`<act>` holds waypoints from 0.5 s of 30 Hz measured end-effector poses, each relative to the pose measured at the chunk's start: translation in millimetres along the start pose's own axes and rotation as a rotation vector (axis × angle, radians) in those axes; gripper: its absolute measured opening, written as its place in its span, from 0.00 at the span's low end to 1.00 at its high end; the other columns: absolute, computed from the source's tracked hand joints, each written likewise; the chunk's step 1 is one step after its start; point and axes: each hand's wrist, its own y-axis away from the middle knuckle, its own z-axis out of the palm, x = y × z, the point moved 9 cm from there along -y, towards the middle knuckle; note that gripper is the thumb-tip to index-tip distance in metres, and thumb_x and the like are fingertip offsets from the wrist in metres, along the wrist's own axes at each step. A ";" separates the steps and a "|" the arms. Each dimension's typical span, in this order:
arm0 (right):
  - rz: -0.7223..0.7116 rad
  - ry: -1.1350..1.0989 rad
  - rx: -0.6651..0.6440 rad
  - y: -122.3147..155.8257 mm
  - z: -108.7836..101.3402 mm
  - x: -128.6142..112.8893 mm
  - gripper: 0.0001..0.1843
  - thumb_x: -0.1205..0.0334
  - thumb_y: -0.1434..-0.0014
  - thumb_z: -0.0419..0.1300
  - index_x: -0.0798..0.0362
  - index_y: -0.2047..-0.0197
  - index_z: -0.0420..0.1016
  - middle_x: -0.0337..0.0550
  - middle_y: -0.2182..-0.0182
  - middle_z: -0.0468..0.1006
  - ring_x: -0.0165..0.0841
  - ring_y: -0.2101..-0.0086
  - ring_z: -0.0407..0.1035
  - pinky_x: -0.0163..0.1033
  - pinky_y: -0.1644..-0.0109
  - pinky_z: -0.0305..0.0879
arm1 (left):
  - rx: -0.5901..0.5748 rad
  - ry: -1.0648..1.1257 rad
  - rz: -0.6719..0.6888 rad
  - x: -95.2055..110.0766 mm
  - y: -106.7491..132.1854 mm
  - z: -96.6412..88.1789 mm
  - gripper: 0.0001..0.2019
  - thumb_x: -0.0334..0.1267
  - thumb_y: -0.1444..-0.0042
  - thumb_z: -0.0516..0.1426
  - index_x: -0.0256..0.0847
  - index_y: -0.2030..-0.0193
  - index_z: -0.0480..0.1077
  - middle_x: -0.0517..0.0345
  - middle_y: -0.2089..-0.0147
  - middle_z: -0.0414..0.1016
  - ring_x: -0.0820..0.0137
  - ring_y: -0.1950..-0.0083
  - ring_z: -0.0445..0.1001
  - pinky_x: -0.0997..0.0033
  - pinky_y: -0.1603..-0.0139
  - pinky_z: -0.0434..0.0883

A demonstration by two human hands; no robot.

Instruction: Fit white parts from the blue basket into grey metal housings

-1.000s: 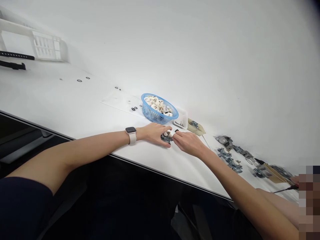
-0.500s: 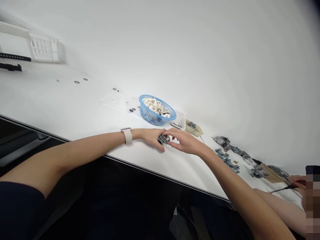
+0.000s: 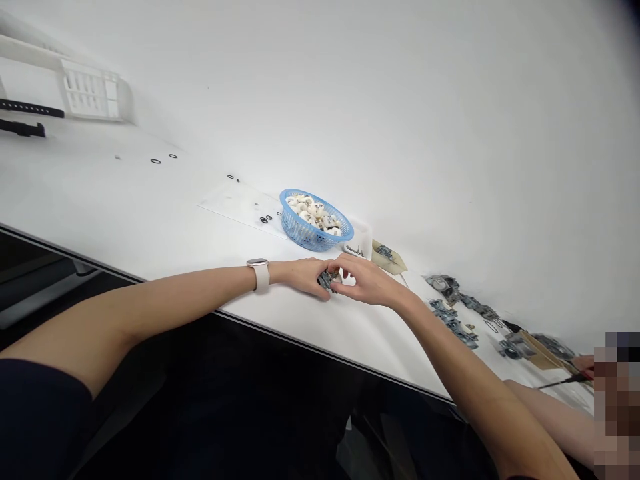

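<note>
My left hand (image 3: 303,275), with a pale watch (image 3: 259,274) on its wrist, lies on the white table (image 3: 150,220) with its fingers curled round a small grey metal part (image 3: 327,280). My right hand (image 3: 367,282) meets it from the right and its fingertips pinch the same part. Just behind both hands stands a blue plastic basket (image 3: 316,227) filled with small white pieces.
Black O-rings (image 3: 265,219) lie on a clear sheet left of the basket. A small white tray (image 3: 361,248), a brown bag (image 3: 389,256) and a row of grey metal parts (image 3: 457,322) run to the right. Another person's hand (image 3: 583,365) is at the far right. A white rack (image 3: 90,93) is far left.
Both hands have drawn closer together over the part and shifted slightly toward the table edge; the right fingers now close over it.
</note>
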 end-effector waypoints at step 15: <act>0.025 0.283 0.041 5.0 4.3 -4.4 0.09 0.70 0.35 0.63 0.51 0.52 0.76 0.40 0.59 0.80 0.35 0.64 0.72 0.39 0.63 0.63 | 0.057 -0.195 -0.044 7.9 2.0 -7.1 0.20 0.50 0.27 0.63 0.38 0.38 0.73 0.49 0.44 0.78 0.60 0.47 0.80 0.52 0.45 0.80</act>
